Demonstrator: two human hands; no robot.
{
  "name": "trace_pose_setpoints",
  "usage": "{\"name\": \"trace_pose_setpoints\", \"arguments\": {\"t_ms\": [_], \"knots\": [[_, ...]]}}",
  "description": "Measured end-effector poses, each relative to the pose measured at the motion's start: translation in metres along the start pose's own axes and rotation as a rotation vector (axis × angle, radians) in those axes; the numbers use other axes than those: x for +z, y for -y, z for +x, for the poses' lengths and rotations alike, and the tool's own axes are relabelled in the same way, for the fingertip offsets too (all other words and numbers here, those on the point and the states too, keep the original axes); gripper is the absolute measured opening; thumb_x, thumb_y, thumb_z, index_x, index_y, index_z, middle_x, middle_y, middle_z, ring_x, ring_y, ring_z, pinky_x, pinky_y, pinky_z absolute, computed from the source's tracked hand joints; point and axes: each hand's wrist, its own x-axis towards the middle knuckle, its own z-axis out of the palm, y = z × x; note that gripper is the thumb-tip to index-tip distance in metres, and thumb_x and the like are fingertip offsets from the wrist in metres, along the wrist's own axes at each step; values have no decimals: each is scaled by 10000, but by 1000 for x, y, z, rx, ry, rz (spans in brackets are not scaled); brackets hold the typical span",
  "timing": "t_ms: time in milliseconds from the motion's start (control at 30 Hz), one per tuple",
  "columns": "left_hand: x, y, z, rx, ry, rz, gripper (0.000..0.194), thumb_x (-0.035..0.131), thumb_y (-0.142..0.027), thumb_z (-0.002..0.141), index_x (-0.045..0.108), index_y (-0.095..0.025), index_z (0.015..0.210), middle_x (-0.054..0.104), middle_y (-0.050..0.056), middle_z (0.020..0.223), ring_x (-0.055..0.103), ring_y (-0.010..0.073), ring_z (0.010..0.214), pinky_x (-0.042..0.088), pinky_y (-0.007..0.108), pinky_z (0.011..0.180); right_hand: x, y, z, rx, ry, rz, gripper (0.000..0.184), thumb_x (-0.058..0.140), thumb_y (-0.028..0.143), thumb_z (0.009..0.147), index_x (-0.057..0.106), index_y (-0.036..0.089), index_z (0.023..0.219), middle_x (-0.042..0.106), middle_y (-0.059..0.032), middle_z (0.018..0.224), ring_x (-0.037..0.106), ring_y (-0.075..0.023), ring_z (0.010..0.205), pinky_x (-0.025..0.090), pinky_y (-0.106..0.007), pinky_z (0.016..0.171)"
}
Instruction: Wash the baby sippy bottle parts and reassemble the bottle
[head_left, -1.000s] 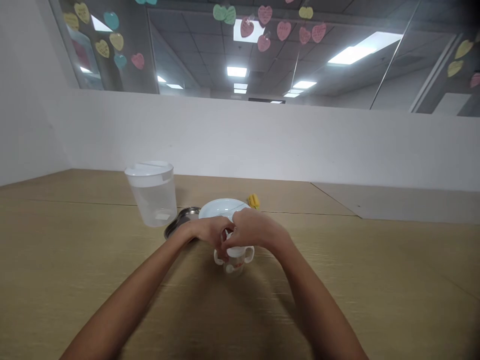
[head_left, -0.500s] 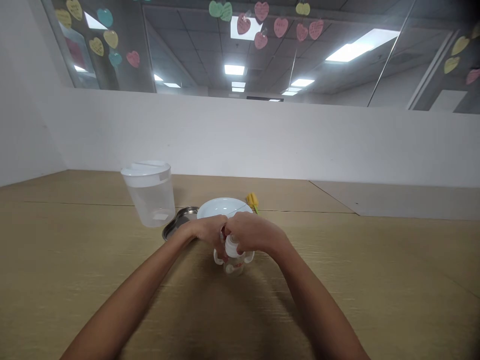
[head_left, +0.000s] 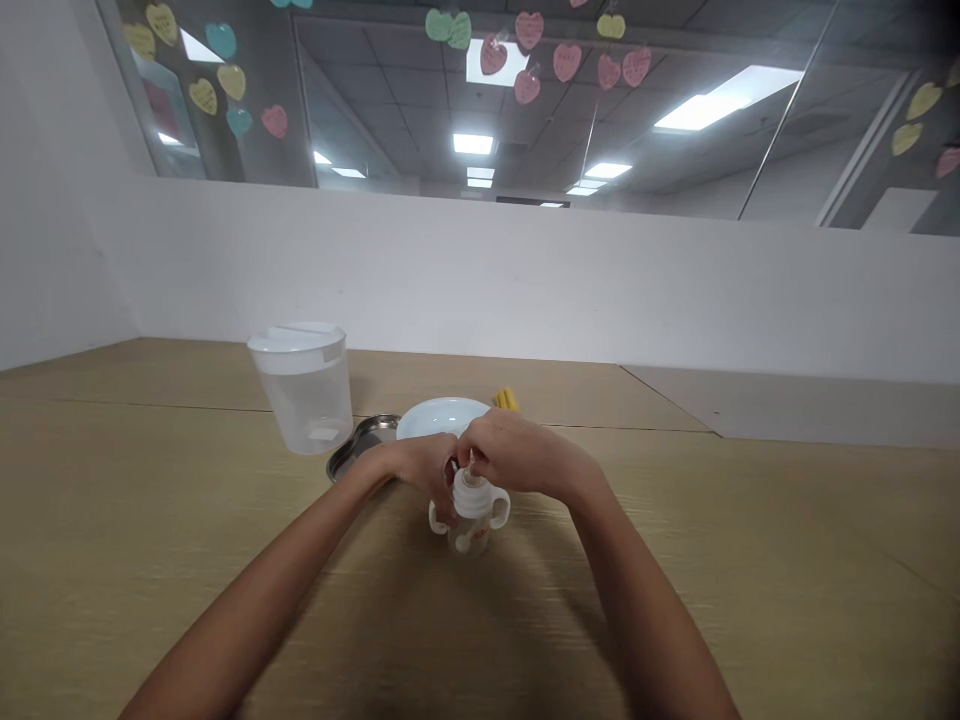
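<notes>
A clear baby bottle with a white collar and two white side handles stands upright on the wooden table, with a teat showing at its top. My left hand is closed against the bottle's left side, near the collar and left handle; part of its grip is out of sight. At the top, fingers of my right hand pinch the bottle's teat. Both hands are close together, partly covering a white plate behind them.
A kidney-shaped metal tray lies left of the plate. Further left stands a translucent lidded bucket. A yellow object lies behind my right hand. A white wall borders the table's back.
My right hand has risen from the bottle's collar to its teat, uncovering the collar and right handle. My left hand stays at the bottle. The view has tilted slightly.
</notes>
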Motion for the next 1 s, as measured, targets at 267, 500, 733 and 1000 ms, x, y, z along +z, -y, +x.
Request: {"name": "trace_pose_setpoints", "arguments": {"t_ms": [267, 500, 733, 1000], "knots": [[0, 4, 0, 7, 70, -37, 351, 799, -237, 437, 639, -150, 737, 629, -2, 725, 584, 192, 748, 445, 261, 662, 2, -16, 1, -108, 41, 134, 297, 486, 26, 691, 716, 157, 824, 695, -42, 796, 547, -114, 680, 384, -208, 613], [0, 2, -1, 94, 89, -61, 332, 800, -260, 477, 639, -166, 751, 626, -15, 710, 576, 188, 795, 438, 287, 775, 3, -26, 3, -161, 59, 203, 324, 493, 29, 707, 728, 180, 871, 710, -44, 861, 606, -136, 742, 430, -228, 673], [-1, 0, -2, 111, 103, -91, 364, 799, -282, 486, 641, -170, 794, 633, -11, 741, 575, 184, 802, 437, 279, 776, 1, -30, 4, -192, 83, 250, 330, 499, 29, 702, 734, 195, 864, 715, -40, 859, 622, -139, 749, 448, -227, 664], [-1, -2, -4, 103, 75, -87, 416, 800, -278, 478, 654, -176, 854, 650, 4, 842, 575, 204, 843, 435, 281, 776, -7, -37, 0, -210, 58, 304, 326, 474, 20, 708, 724, 179, 845, 708, -33, 879, 614, -132, 766, 444, -226, 660]]}}
